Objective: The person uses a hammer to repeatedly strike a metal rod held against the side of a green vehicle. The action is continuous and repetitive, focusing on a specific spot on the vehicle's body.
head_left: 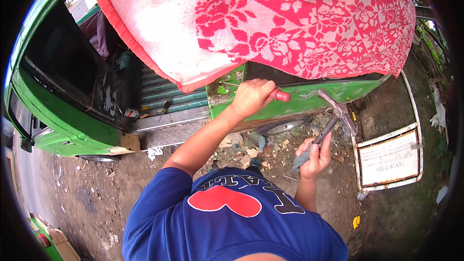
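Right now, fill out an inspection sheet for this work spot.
Surface: green vehicle body panel, partly under a red and white floral towel.
Job's things: red-handled tool set against the panel; hammer raised beside it.
Clutter: rubble and scraps on the dirt by the wheel.
Grippers: left hand wrapped round the red-handled tool; right hand gripping the hammer's handle.
Cables: nothing seen.
Surroundings: open sliding door, white-framed sign board lying on the ground.
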Tool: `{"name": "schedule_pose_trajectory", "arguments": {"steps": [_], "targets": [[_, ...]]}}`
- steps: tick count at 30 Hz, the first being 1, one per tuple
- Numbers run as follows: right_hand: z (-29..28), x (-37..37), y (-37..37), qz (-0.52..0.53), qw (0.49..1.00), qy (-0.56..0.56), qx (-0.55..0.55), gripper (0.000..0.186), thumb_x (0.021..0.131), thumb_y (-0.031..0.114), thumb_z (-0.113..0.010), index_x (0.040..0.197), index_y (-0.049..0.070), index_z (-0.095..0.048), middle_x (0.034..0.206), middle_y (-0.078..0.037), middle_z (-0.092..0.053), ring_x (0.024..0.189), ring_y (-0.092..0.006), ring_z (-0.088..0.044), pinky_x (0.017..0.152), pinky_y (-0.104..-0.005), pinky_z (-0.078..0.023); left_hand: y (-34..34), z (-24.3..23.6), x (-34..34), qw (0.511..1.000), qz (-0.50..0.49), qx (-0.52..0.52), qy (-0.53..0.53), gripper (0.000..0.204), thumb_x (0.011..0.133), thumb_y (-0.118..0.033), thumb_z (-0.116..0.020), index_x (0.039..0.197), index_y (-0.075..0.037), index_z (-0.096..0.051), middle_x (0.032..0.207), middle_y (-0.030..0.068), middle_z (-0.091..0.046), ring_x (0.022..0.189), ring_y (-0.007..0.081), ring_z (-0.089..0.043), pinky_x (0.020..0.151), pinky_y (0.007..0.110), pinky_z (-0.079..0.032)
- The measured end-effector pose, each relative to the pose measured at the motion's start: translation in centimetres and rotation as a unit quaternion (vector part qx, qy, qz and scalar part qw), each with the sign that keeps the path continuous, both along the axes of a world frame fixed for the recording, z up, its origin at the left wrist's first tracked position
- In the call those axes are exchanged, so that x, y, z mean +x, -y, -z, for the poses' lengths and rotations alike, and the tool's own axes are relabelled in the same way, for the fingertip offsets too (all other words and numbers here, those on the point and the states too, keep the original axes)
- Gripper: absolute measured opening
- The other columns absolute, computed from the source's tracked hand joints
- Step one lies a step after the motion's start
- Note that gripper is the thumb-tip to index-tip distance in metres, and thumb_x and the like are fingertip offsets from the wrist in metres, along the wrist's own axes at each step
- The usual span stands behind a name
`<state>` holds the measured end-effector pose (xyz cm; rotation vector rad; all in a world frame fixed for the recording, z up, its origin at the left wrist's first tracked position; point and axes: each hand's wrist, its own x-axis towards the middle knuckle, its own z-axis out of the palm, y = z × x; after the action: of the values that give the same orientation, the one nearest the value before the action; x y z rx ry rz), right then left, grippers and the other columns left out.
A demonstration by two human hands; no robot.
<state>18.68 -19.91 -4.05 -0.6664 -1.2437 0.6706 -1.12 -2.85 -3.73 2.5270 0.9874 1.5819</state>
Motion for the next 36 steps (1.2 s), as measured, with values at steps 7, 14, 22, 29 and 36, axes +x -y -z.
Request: {"name": "schedule_pose_trajectory", "arguments": {"steps": [7, 14, 22, 29, 36], "targets": [[-0.4, -0.8, -0.5, 0.022, 0.992, 0.007, -0.128, 0.052, 0.097, 0.005, -0.048, 0.148, 0.006, -0.034, 0.073, -0.007, -0.053, 0.055, -0.0120, -0.050, 0.049, -0.0260, -0.048, -0.7, -0.4, 0.3, 0.999, -0.040, -0.006, 0.011, 0.018, 0.078, -0.018, -0.068, 0.084, -0.011, -0.053, 0.068, 0.0083, -0.059, 0.065, 0.0281, -0.062, 0.056, 0.041, -0.049], [0.4, 0.6, -1.7, -0.115, 0.969, -0.005, -0.216, 0.055, 0.100, 0.011, -0.044, 0.152, 0.014, -0.026, 0.072, -0.009, -0.051, 0.050, -0.0158, -0.051, 0.046, -0.0291, -0.049, -0.3, -0.6, 0.6, 0.998, -0.062, -0.011, 0.006, 0.019, 0.080, -0.020, -0.068, 0.081, -0.010, -0.052, 0.070, 0.0081, -0.060, 0.066, 0.0278, -0.062, 0.057, 0.041, -0.049], [0.3, 1.0, -1.7, -0.156, 0.966, 0.017, -0.207, 0.056, 0.101, 0.014, -0.041, 0.153, 0.022, -0.022, 0.069, -0.009, -0.048, 0.048, -0.0177, -0.051, 0.045, -0.0312, -0.049, -0.3, -0.3, 0.4, 0.997, -0.070, -0.033, 0.014, 0.018, 0.080, -0.019, -0.068, 0.082, -0.010, -0.052, 0.069, 0.0086, -0.060, 0.066, 0.0297, -0.062, 0.056, 0.043, -0.049], [-0.1, 0.9, -1.4, -0.168, 0.971, -0.101, -0.135, 0.052, 0.099, 0.018, -0.047, 0.148, 0.007, -0.030, 0.068, -0.009, -0.049, 0.047, -0.0171, -0.051, 0.047, -0.0313, -0.049, -0.1, 2.0, -1.3, 0.997, -0.058, -0.053, 0.013, 0.020, 0.076, -0.017, -0.073, 0.083, -0.009, -0.056, 0.070, 0.0106, -0.061, 0.065, 0.0323, -0.062, 0.056, 0.043, -0.048], [-0.1, 0.5, -1.9, -0.164, 0.961, -0.104, -0.195, 0.042, 0.094, 0.014, -0.054, 0.132, 0.002, -0.042, 0.084, -0.013, -0.056, 0.065, -0.0181, -0.057, 0.052, -0.0315, -0.052, 1.9, 1.0, -2.0, 0.998, 0.030, -0.023, 0.048, 0.024, 0.069, -0.014, -0.078, 0.082, -0.009, -0.060, 0.070, 0.0071, -0.059, 0.064, 0.0280, -0.059, 0.057, 0.039, -0.047]]}}
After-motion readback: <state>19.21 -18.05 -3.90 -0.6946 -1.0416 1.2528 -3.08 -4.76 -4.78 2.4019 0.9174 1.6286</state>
